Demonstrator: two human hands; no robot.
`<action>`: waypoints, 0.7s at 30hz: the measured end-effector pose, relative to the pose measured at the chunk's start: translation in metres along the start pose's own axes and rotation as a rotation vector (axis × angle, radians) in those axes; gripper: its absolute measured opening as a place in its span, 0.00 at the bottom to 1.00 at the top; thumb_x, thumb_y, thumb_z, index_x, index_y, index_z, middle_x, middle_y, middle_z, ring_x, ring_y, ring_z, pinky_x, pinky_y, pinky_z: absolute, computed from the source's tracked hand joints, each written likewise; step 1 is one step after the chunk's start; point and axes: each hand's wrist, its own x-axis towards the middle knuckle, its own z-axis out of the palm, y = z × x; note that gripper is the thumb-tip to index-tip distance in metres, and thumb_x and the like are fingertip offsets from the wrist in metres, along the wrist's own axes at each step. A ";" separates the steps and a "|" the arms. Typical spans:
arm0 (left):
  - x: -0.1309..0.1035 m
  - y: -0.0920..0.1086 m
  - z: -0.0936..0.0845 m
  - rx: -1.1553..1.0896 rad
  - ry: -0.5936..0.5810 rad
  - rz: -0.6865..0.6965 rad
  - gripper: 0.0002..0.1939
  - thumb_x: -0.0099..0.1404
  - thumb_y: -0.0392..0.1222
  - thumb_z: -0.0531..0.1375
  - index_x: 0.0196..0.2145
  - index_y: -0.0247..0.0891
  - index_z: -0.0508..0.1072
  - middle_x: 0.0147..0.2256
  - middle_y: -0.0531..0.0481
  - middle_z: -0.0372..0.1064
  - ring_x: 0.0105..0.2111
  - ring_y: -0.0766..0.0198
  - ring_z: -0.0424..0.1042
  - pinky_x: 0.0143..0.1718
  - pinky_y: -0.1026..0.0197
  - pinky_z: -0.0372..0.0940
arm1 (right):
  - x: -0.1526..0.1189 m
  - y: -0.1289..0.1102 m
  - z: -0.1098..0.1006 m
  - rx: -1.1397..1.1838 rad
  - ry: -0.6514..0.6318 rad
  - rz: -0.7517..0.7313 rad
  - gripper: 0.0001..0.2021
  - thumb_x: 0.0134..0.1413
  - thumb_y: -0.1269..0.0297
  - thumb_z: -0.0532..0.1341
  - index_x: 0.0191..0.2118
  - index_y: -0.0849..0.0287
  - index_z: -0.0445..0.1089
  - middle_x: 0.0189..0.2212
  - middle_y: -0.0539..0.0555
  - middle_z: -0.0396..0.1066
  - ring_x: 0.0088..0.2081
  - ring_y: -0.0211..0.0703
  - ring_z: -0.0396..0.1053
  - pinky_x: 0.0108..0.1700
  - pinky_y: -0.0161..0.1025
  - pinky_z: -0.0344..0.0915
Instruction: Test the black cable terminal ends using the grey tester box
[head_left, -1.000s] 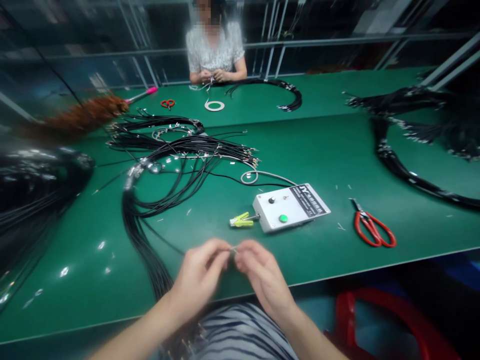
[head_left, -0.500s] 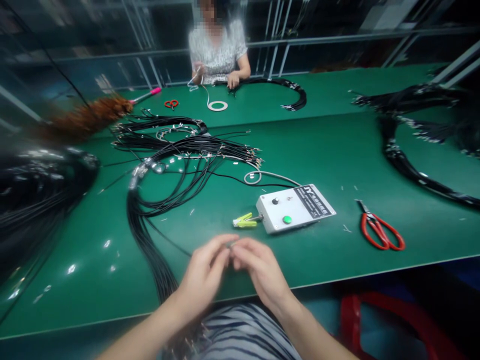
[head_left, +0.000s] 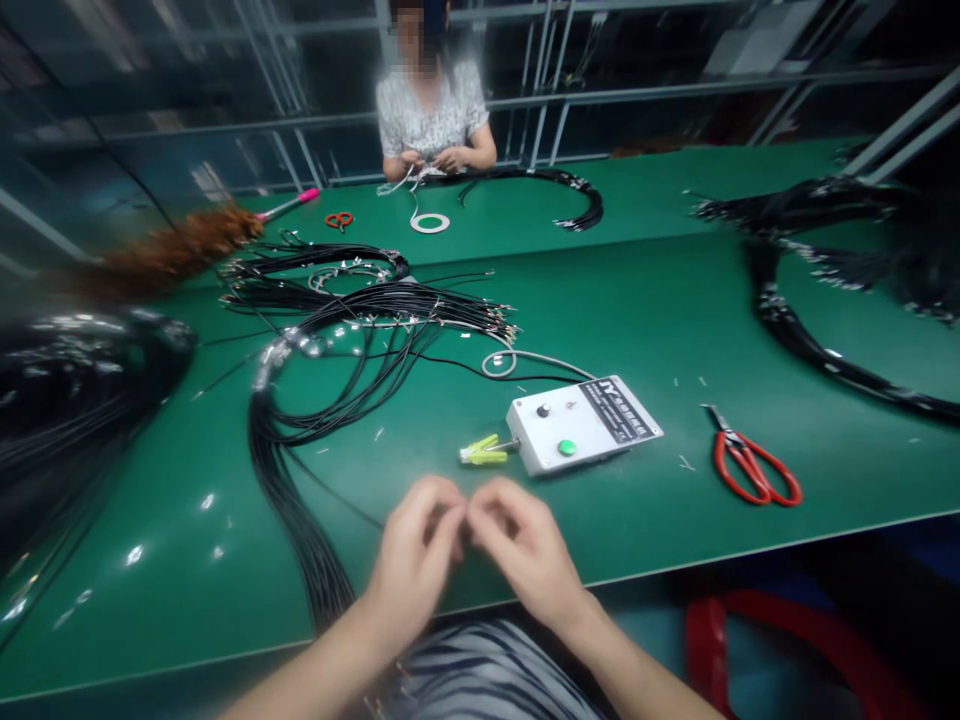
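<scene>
My left hand (head_left: 420, 545) and my right hand (head_left: 521, 545) meet fingertip to fingertip above the near edge of the green table (head_left: 637, 545). Both are closed in a pinch; what lies between the fingertips is too small and blurred to name. A thin black cable (head_left: 334, 490) runs from the bundle to my left hand. Just beyond my hands sits a white box (head_left: 581, 425) with a green button and a black knob, a yellow clip (head_left: 484, 451) on its left side. The black cable bundle (head_left: 289, 510) curves down to the table edge at the left.
Red-handled scissors (head_left: 754, 470) lie at the right. More black cables (head_left: 817, 360) curve along the right side, and a dark pile (head_left: 90, 390) fills the left. Across the table a person (head_left: 435, 120) handles white string beside a tape roll (head_left: 430, 223).
My fingers have drawn into a tighter pinch, and the knuckles are more bent. Across the table, the person's two hands have come closer together. The view has shifted slightly.
</scene>
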 end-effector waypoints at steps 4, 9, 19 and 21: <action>-0.008 0.000 -0.001 0.264 0.012 0.152 0.07 0.73 0.36 0.51 0.37 0.39 0.68 0.37 0.50 0.65 0.34 0.66 0.67 0.37 0.62 0.64 | -0.001 -0.007 -0.008 -0.250 -0.019 -0.163 0.07 0.62 0.66 0.57 0.32 0.58 0.68 0.30 0.50 0.68 0.31 0.38 0.66 0.35 0.35 0.61; -0.003 -0.004 -0.002 0.288 0.048 0.203 0.08 0.72 0.36 0.53 0.35 0.38 0.69 0.33 0.50 0.67 0.35 0.64 0.67 0.37 0.62 0.62 | -0.002 -0.003 -0.017 -0.397 -0.018 -0.251 0.07 0.64 0.68 0.56 0.33 0.57 0.68 0.31 0.51 0.70 0.32 0.39 0.68 0.37 0.37 0.60; 0.003 -0.004 -0.008 0.387 -0.048 0.186 0.11 0.73 0.37 0.51 0.32 0.38 0.69 0.31 0.49 0.66 0.32 0.63 0.66 0.35 0.62 0.62 | 0.006 -0.010 -0.024 -0.893 -0.045 -0.551 0.07 0.64 0.63 0.58 0.38 0.58 0.72 0.33 0.52 0.76 0.37 0.44 0.70 0.42 0.41 0.55; 0.004 -0.005 -0.011 0.469 -0.118 0.267 0.13 0.73 0.34 0.49 0.33 0.39 0.69 0.32 0.48 0.65 0.33 0.62 0.66 0.36 0.61 0.62 | 0.011 -0.012 -0.024 -0.959 -0.102 -0.609 0.12 0.67 0.67 0.54 0.33 0.57 0.71 0.29 0.50 0.75 0.34 0.41 0.69 0.40 0.41 0.54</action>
